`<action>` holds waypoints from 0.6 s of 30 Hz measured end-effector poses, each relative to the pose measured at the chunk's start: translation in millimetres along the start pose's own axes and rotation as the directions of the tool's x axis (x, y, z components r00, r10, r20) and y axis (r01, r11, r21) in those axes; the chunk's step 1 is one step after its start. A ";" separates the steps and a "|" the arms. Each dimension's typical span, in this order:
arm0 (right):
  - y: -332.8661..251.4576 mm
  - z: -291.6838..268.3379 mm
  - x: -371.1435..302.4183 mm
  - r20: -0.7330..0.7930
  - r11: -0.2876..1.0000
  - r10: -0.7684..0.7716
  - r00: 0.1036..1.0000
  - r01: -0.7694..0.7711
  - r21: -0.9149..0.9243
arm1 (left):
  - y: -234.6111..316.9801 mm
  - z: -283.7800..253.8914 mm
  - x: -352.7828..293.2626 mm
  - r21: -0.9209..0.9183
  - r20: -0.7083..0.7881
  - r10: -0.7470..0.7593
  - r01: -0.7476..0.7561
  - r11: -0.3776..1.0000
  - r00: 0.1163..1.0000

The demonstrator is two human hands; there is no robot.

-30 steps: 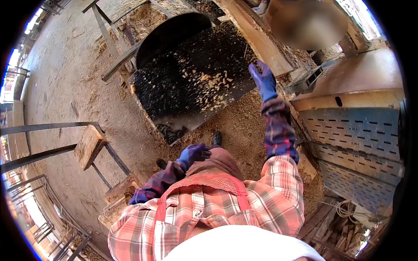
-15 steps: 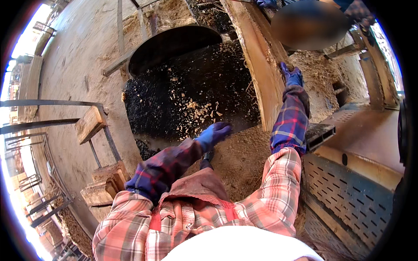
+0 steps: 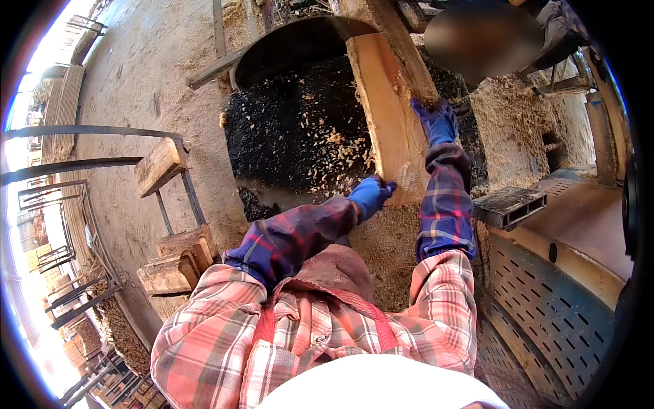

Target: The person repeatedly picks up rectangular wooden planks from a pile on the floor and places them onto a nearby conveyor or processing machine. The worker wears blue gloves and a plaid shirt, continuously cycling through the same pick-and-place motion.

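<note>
A wooden plank with a rough, bark-like left edge lies lengthwise before me, its near end toward my body. My left hand, in a blue glove, is closed on the plank's near left corner, the thumb over the top face. My right hand, gloved in blue as well, grips the right edge farther along; some of its fingers are hidden. Beneath and left of the plank is a black surface strewn with wood chips. Another timber extends behind the plank's far end.
A dark round-edged opening lies beyond the black surface. On the right stand a slotted metal housing and a rectangular metal tube. At left, a metal rack carries wood blocks. A co-worker is at far right.
My left hand has moved right and taken hold of the plank's near corner. The plank has shifted left in view, and its far end now shows. My right hand has moved slightly left.
</note>
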State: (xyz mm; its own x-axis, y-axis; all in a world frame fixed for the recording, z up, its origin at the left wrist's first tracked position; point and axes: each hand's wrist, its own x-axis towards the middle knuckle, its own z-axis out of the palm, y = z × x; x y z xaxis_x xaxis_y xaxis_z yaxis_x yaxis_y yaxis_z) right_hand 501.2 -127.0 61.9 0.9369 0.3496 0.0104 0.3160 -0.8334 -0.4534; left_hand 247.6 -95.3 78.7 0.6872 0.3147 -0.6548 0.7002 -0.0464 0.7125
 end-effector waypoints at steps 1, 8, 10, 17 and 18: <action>-9.1 0.5 -5.0 0.032 1.000 0.006 0.999 -0.007 0.025 | 8.6 -14.3 -13.0 -0.081 0.073 -0.048 0.054 0.995 0.996; -23.2 19.8 -50.8 0.035 0.996 0.066 0.997 -0.069 0.065 | -15.2 -55.1 -36.1 -0.078 0.144 -0.100 0.112 0.991 0.985; -39.2 28.1 -91.4 -0.050 0.999 0.001 0.999 0.001 0.043 | -93.6 -61.3 -28.3 -0.235 0.308 -0.095 0.173 0.956 0.947; -77.8 26.2 -127.1 0.686 0.812 -0.066 0.725 -0.360 0.459 | -155.7 -162.8 -7.5 -0.842 0.095 -0.110 0.138 0.521 0.989; -50.5 66.9 -142.8 0.539 0.802 -0.019 0.842 -0.309 0.511 | -157.0 -159.8 -8.5 -0.820 0.077 -0.102 0.121 0.559 0.992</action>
State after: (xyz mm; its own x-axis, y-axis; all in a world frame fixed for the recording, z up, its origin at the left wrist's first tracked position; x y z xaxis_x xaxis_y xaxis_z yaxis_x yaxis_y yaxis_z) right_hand 341.5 -106.2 23.7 0.7021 0.5406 -0.4634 -0.1129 -0.5580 -0.8221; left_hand 100.9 60.8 12.7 0.6254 0.2438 -0.7413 0.3154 0.7899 0.5260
